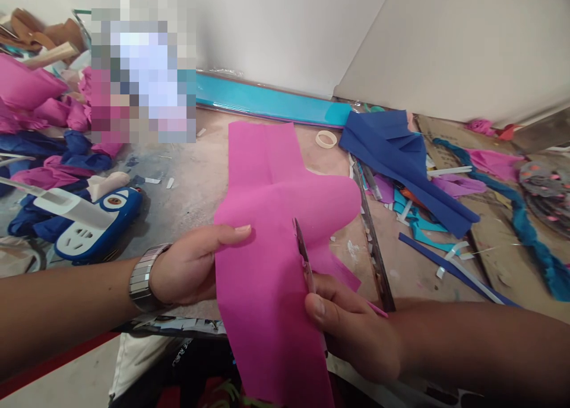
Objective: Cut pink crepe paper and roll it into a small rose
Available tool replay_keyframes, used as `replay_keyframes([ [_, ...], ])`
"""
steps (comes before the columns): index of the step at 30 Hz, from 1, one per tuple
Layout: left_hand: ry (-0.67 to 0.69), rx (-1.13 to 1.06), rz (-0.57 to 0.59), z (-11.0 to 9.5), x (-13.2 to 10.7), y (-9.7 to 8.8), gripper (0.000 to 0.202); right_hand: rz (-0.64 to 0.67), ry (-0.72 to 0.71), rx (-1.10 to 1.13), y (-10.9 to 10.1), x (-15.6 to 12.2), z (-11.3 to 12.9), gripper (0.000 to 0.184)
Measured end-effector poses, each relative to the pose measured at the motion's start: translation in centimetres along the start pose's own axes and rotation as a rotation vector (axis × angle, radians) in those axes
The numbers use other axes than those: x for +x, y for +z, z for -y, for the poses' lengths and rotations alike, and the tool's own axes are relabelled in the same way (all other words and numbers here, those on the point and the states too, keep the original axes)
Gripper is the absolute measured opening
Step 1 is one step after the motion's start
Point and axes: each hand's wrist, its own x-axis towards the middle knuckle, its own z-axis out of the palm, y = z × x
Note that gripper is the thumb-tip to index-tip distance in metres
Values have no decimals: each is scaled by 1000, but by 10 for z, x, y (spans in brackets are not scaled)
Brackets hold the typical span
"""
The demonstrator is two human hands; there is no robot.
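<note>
In mid-frame, lifted above the tabletop point(196, 182): a pink sheet point(267, 218), long and creased down the middle, near end hanging toward the lap. Pinched at its left edge by the left hand point(189, 271), fingers point(231, 233) clamped on it, thumb on top and the rest beneath. Cut into from the right edge by scissors point(303, 253), blades pointing away and nearly together. Gripped by the right hand point(351, 331), fingers point(318, 307) closed round handles mostly hidden. On the left wrist, a metal watch point(143, 277). Just right of the sheet, flat on the tabletop, a metal ruler point(374, 247). Farther right, a folded navy sheet point(401, 158); beside it a tape ring point(326, 139). Along the wall, a teal strip point(267, 102). To the left, a blue-and-white power strip point(98, 224) among pink and blue scraps.
</note>
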Motion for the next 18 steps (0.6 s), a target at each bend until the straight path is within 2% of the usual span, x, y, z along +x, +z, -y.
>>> replay_keyframes([
  [11,-28,43,-14,1,-1,1,40,-29,46,-20,2,-1,0,50],
  [18,-51,92,-8,1,-2,2,42,-13,-38,16,-1,0,-2,46],
])
